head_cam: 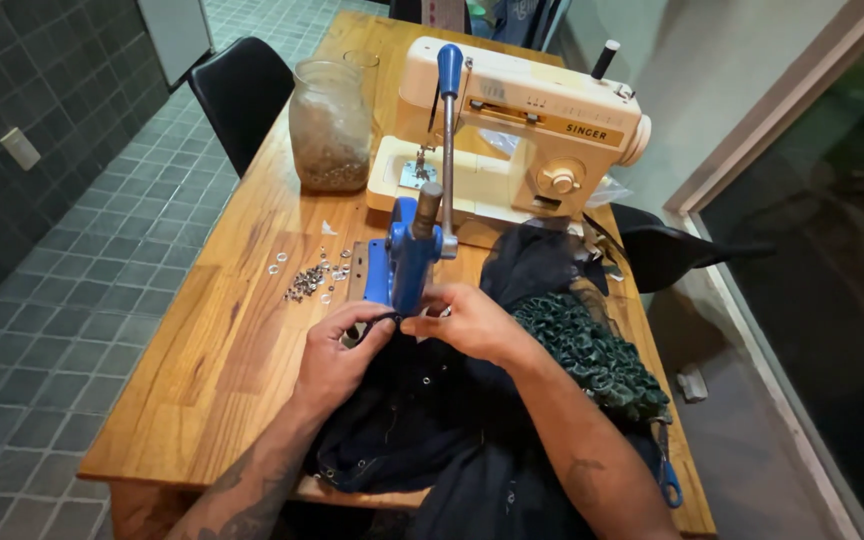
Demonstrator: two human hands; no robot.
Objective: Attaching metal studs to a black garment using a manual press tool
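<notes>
While I pinch dark fabric (432,400) under the blue eyelet press (407,255)
Left hand (337,355) and right hand (467,322) both grip its edge; loose eyelets (310,280) lie beside.

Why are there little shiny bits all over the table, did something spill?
A small heap of metal eyelets lies loose on the wooden table, left of the blue hand press, with a few scattered apart from the rest. They look spread out, not tidy. Both the left hand and the right hand pinch dark fabric at the press.

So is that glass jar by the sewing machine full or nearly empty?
Nearly empty: the glass jar stands upright with small metal pieces filling only its bottom part; its clear walls above are bare.
</notes>
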